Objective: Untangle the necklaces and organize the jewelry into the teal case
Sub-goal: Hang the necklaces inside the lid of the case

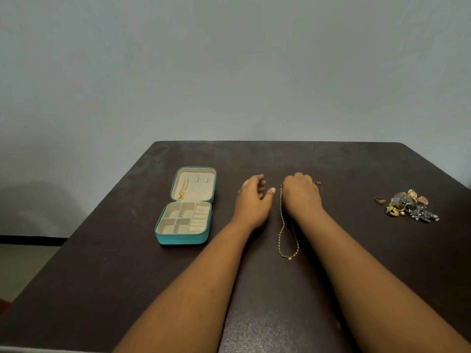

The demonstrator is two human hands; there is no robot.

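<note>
Right hand [302, 193] curled over the top of a gold chain necklace [285, 233] trailing toward the viewer, left hand [253, 193] loosely open beside it, left of both the open teal case [184, 239] with one gold necklace [181, 193] in its lid, far right a jewelry heap [410, 206] on the dark table [102, 276].

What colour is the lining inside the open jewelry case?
Cream-beige lining inside the teal case, shown in the head view.

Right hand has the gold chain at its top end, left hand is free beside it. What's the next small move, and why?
Probably lift the gold chain clear with the right hand and carry it left to the open teal case: it lies in one untangled loop, the lid already holds one necklace, and the left hand is empty to steady it.
</note>
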